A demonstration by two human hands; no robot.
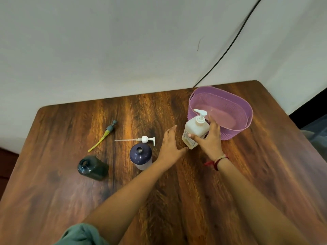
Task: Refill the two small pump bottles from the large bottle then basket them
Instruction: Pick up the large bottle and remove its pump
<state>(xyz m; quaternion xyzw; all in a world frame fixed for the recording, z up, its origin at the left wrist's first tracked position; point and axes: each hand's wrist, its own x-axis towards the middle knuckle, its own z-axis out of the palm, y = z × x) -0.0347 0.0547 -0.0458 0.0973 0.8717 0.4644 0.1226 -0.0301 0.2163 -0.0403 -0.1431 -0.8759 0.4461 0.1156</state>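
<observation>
My right hand (210, 142) wraps the large white pump bottle (193, 128) mid-body; my left hand (169, 145) lies open, empty, beside it. It is likely heavy and slick, so I'd support its base.

Lilac basket (222, 93), white bottle (194, 129), navy bottle (140, 155), dark green bottle (93, 168), wood-grain table (53, 200).

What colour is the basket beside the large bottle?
The basket is lilac purple with a perforated wall, seen in the head view.

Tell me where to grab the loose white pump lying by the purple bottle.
Pinch the white pump at its collar, from above: it lies flat, thin dip tube pointing left, spout right, and the collar is its thickest part.
</observation>
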